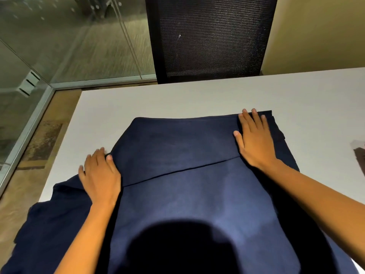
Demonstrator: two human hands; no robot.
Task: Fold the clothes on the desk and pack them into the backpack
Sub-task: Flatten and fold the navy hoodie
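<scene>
Matte white desk (177, 99), smooth navy garment (187, 194) folded crosswise, left grip (100, 175) and right grip (254, 141) pressing it, fingers straight.

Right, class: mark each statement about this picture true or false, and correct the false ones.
1. The left hand and right hand both rest open on the garment. True.
2. The garment is red. False: it is navy.
3. A chair stands beyond the desk. True.
4. The chair is white. False: it is black mesh.
</scene>
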